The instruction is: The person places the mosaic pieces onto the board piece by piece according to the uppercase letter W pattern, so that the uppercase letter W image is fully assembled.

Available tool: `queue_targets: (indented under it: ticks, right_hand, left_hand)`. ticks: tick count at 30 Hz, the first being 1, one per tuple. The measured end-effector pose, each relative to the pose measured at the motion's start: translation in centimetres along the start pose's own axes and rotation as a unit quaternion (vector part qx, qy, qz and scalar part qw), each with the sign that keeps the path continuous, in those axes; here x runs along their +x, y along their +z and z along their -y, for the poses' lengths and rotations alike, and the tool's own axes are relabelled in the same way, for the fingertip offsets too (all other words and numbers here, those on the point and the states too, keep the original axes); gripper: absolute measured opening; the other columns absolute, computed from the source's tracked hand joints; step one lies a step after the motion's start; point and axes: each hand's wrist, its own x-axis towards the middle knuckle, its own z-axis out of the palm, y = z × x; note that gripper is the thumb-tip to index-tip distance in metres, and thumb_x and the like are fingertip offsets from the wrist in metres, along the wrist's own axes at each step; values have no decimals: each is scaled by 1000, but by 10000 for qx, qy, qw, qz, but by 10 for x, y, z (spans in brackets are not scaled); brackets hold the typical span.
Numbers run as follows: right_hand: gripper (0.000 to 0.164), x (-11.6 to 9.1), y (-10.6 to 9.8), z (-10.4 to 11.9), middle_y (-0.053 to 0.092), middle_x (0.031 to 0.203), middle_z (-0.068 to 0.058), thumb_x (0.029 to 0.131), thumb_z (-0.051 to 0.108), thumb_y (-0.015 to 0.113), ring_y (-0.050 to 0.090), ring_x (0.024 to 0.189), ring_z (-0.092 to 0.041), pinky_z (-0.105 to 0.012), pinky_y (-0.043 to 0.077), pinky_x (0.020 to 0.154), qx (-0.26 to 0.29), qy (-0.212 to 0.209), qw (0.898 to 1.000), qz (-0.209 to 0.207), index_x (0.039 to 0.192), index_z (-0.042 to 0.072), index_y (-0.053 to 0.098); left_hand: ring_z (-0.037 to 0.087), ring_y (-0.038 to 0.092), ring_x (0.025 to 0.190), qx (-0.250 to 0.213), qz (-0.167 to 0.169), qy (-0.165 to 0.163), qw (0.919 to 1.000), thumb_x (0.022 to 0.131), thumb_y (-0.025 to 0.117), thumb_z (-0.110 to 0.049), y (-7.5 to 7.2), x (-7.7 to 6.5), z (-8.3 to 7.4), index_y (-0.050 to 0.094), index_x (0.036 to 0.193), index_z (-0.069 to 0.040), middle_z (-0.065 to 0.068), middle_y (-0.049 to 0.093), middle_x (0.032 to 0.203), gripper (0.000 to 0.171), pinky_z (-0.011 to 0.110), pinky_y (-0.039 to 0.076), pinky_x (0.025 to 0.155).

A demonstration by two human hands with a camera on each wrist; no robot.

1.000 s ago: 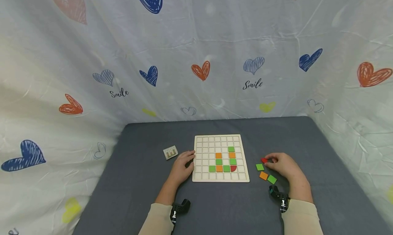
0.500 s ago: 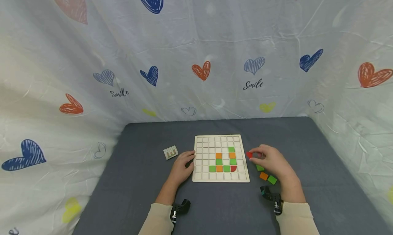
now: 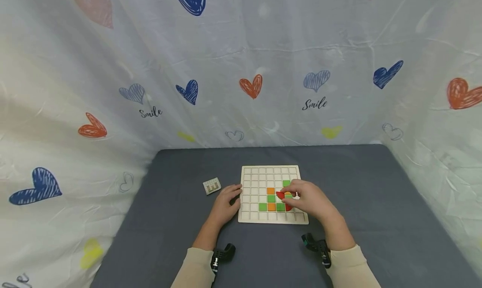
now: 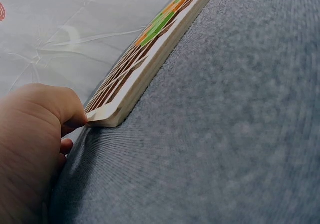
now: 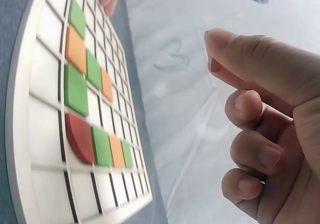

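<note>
A pale wooden grid board (image 3: 248, 216) lies on the dark cloth, with green, orange and red tiles in some of its cells. My right hand (image 3: 311, 201) is above the right half of the board, pinching a red tile (image 3: 280, 194) between thumb and forefinger. In the right wrist view only a sliver of that tile (image 5: 214, 65) shows; the other fingers are curled. A rounded red tile (image 5: 80, 138) sits in the board beside a green tile (image 5: 101, 146). My left hand (image 3: 224, 207) rests against the board's left edge, the digits touching its side (image 4: 107, 115).
A small card-like piece with a grid pattern (image 3: 211, 186) lies left of the board. A dark table cloth (image 3: 271, 254) surrounds the board. Behind the table hangs a pale curtain (image 3: 278, 125) with printed hearts. The loose tiles at the right are hidden by my right hand and forearm.
My right hand has taken the red tile from the loose tiles at the right and carried it left over the board. My left hand stays at the board's edge. The head view has shifted slightly.
</note>
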Motion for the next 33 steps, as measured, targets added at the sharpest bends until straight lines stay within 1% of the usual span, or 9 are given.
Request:
queue_targets:
  ticks: [3, 9, 12, 17, 22, 25, 29, 33]
  right_hand:
    - [21, 4, 5, 4, 60, 85, 13, 88, 24, 83, 48, 71, -8, -28, 44, 60, -9, -51, 10000, 85, 109, 20, 80]
    - [22, 13, 14, 9, 55, 80, 15, 88, 25, 84, 46, 67, -5, -27, 44, 58, -20, -327, 9993, 165, 109, 19, 81]
    - [22, 18, 20, 13, 54, 79, 16, 88, 25, 84, 46, 67, -5, -27, 44, 56, 16, -374, 9991, 193, 109, 18, 81]
    - [19, 26, 33, 22, 54, 78, 17, 88, 27, 83, 46, 67, -5, -26, 44, 58, -187, -255, 9992, 228, 106, 22, 81]
    - [18, 31, 48, 28, 54, 78, 16, 87, 30, 84, 45, 61, -6, -26, 43, 55, -429, -43, 9988, 235, 104, 23, 82]
    - [18, 34, 58, 30, 56, 79, 14, 88, 32, 83, 45, 60, -6, -26, 43, 54, -639, 47, 9977, 238, 104, 24, 83]
    - [17, 37, 73, 29, 60, 82, 10, 88, 32, 83, 47, 63, -6, -25, 43, 55, -883, 65, 9955, 338, 102, 22, 83]
    - [17, 38, 83, 29, 61, 81, 7, 86, 31, 84, 48, 62, -7, -26, 44, 53, -943, 51, 9945, 444, 99, 19, 83]
  left_hand:
    - [31, 45, 142, -26, -18, -18, 10000, 99, 63, -11, 0, 0, -1, 68, 135, -2, 7, 58, 147, 37, 52, 40, 115]
    - [31, 45, 142, -6, 17, -30, 10000, 100, 63, -11, 0, 0, -3, 67, 135, -2, 7, 57, 147, 37, 51, 40, 115]
    - [31, 45, 141, 27, 7, -9, 10000, 100, 62, -10, -1, 0, -3, 67, 135, -1, 8, 57, 147, 37, 51, 41, 114]
    - [33, 46, 141, -2, -17, 46, 10000, 99, 62, -9, -2, 0, -3, 67, 134, -1, 9, 58, 147, 37, 52, 41, 113]
    - [34, 46, 141, -43, -24, 119, 9999, 98, 63, -8, -2, 0, -3, 67, 134, 1, 10, 58, 146, 37, 54, 41, 113]
    - [33, 45, 141, -27, -10, 106, 9999, 99, 63, -9, -2, 1, -2, 67, 134, 0, 9, 58, 147, 37, 53, 41, 114]
    - [32, 44, 142, -34, 1, 46, 10000, 99, 63, -10, -2, 0, -1, 67, 135, -2, 8, 57, 147, 37, 54, 41, 114]
    - [32, 44, 142, 4, 18, 46, 10000, 99, 63, -10, -1, 0, -1, 68, 135, -2, 7, 57, 147, 37, 53, 41, 114]
